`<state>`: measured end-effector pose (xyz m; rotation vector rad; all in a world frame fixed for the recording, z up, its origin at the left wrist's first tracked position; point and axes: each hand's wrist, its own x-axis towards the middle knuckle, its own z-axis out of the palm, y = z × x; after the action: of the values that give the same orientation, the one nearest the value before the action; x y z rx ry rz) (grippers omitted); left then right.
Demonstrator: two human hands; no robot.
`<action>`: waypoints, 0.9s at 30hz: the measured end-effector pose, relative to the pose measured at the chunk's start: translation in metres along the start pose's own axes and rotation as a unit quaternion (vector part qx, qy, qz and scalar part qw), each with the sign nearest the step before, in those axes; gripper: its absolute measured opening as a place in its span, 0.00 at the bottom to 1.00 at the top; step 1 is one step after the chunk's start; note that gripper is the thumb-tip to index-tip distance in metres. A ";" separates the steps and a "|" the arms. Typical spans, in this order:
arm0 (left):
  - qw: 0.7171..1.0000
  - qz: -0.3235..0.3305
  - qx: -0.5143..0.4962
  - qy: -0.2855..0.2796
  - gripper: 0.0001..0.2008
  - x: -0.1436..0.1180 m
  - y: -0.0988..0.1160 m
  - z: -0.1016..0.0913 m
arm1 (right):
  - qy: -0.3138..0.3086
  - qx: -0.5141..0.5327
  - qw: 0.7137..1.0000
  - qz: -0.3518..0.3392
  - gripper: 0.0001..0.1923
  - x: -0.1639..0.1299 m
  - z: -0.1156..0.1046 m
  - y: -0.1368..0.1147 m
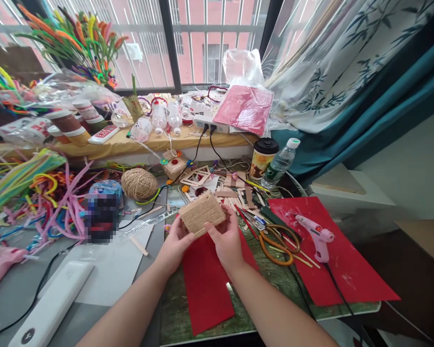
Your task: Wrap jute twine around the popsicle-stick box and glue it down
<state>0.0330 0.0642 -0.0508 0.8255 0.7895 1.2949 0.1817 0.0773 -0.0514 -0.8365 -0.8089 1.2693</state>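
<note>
Between my two hands is a small box-shaped block wrapped in twine, held tilted above a red sheet. My left hand grips its left end, thumb along the near edge. My right hand holds its right end, with the thumb pressed on the front face. The fingers behind the block are partly hidden. Just beyond it lie scattered wooden craft sticks. To the right of my right hand are scissors with orange-brown handles. A ball of twine sits farther back on the left.
A pink glue gun rests on another red sheet at right, its cord running forward. A water bottle and a lidded cup stand behind. Pipe cleaners and a white device occupy the left. A power strip lies on the sill.
</note>
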 end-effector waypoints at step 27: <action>0.986 0.098 0.132 0.036 0.51 -0.001 0.002 -0.010 | -0.011 0.028 0.997 0.075 0.39 -0.001 -0.004 0.009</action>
<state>0.0237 0.0639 -0.0542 1.0948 0.9709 1.4197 0.1807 0.0774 -0.0617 -0.8508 -0.7358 1.4300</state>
